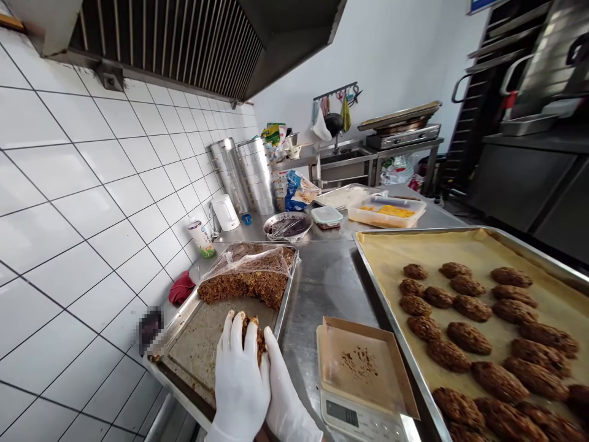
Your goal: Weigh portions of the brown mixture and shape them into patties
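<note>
Both my hands wear white gloves and press together over a brown lump of dough (256,336). My left hand (239,374) wraps the lump from the left, and my right hand (284,393) cups it from the right. They hover above the near end of a metal tray (193,356) that holds a slab of brown mixture (248,283) partly under plastic film. Right of my hands stands a digital scale (363,383) with a brown paper sheet on it. A large baking tray (381,288) lined with paper carries several shaped brown patties (469,337).
A tiled wall runs along the left. Farther down the steel counter stand a white kettle (225,212), a cup (202,238), a metal bowl (288,226), plastic containers (386,211) and steel canisters (251,175). A red cloth (181,288) lies by the wall. An oven rack stands at right.
</note>
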